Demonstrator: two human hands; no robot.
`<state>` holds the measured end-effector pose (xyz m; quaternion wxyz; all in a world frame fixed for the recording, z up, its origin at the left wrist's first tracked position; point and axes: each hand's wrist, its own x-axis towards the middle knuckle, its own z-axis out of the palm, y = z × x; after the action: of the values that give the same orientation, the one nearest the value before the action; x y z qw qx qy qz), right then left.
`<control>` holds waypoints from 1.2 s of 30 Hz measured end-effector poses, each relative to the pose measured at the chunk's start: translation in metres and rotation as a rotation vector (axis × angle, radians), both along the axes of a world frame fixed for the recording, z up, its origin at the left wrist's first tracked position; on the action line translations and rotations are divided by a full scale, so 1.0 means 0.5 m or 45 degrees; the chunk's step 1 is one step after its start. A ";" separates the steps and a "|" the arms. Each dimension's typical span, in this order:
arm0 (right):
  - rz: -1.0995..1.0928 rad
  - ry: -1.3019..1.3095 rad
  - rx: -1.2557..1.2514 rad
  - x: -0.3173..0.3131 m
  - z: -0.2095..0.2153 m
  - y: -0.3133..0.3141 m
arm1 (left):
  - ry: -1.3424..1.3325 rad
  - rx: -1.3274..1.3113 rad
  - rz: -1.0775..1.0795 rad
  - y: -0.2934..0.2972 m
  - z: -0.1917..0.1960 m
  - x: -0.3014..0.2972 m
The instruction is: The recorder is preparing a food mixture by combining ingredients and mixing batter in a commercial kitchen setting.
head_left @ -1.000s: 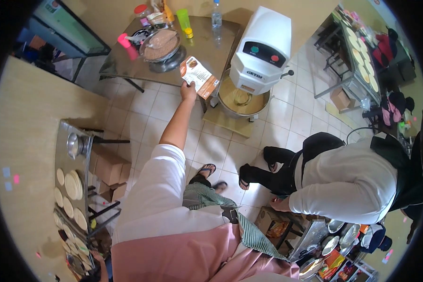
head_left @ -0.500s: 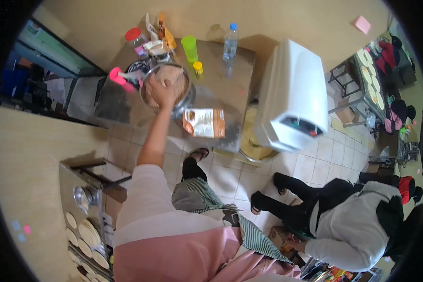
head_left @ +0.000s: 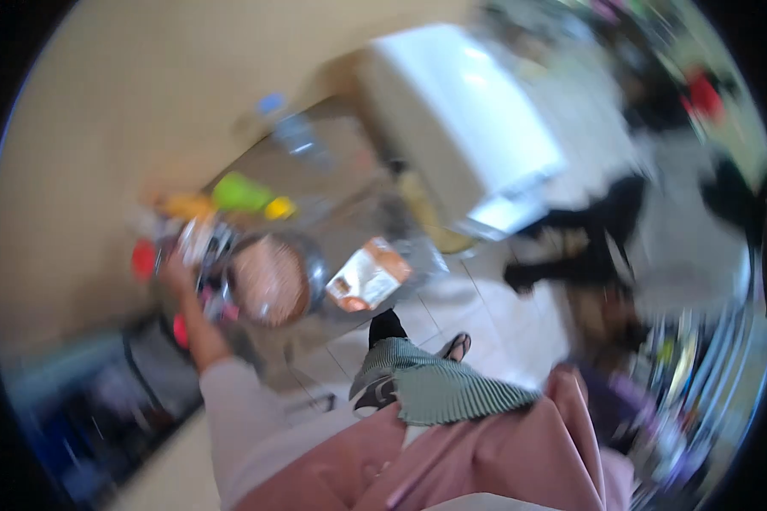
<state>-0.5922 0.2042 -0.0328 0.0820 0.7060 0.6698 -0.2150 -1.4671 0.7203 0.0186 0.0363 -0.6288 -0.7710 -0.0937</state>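
Note:
My left hand, smeared by motion, reaches to the cluttered left end of the table. It is beside a red-lidded jar and some white and orange packets; whether it grips anything is unclear. Just right of it stands a metal bowl holding brown powder. Below the hand is something bright pink, too blurred to name. To the bowl's right lies a white and orange pouch. My right hand is out of view.
Behind the bowl are a green cup, a small yellow-lidded container and a water bottle. A large white machine stands at the table's right. Another person is at the right, near a rack of goods.
My left hand has left the powder in the bowl and moved left to the jar and packets. The whole view has swung and tilted, blurring the scene.

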 end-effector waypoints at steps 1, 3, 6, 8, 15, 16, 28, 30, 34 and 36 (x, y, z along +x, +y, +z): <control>-0.569 0.156 -0.268 -0.041 0.064 0.050 | -0.007 0.157 -0.183 -0.017 0.008 -0.020; -1.030 0.449 -0.326 0.023 0.072 -0.076 | -0.007 0.006 -0.025 0.002 0.039 0.042; -1.528 0.682 -0.304 -0.079 0.102 -0.039 | -0.556 0.228 0.106 -0.003 0.129 0.024; -1.587 0.716 -0.296 -0.092 0.066 -0.101 | 0.030 0.404 -0.422 -0.035 0.205 0.049; -1.496 0.678 -0.460 -0.108 0.026 -0.284 | -0.133 0.406 -0.720 -0.201 0.440 0.411; -1.454 0.682 -0.448 -0.091 0.014 -0.280 | -0.185 0.344 -0.737 -0.253 0.455 0.445; -1.425 0.620 0.131 0.079 0.092 -0.452 | -0.743 -0.333 -1.741 -0.775 0.343 1.534; -1.532 0.704 0.446 0.117 0.170 -0.420 | -0.798 -0.375 -1.925 -0.865 0.319 1.705; -1.520 0.273 1.032 0.246 0.254 -0.352 | -1.015 -0.280 -2.149 -1.047 0.254 2.025; -1.579 0.104 1.071 0.361 0.237 -0.348 | -0.997 -0.314 -2.211 -1.142 0.245 2.170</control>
<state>-0.4116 0.0300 0.0855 -0.3559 0.9172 0.1774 0.0265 -0.3821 0.1492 0.1413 -0.3724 -0.9041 0.0019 -0.2095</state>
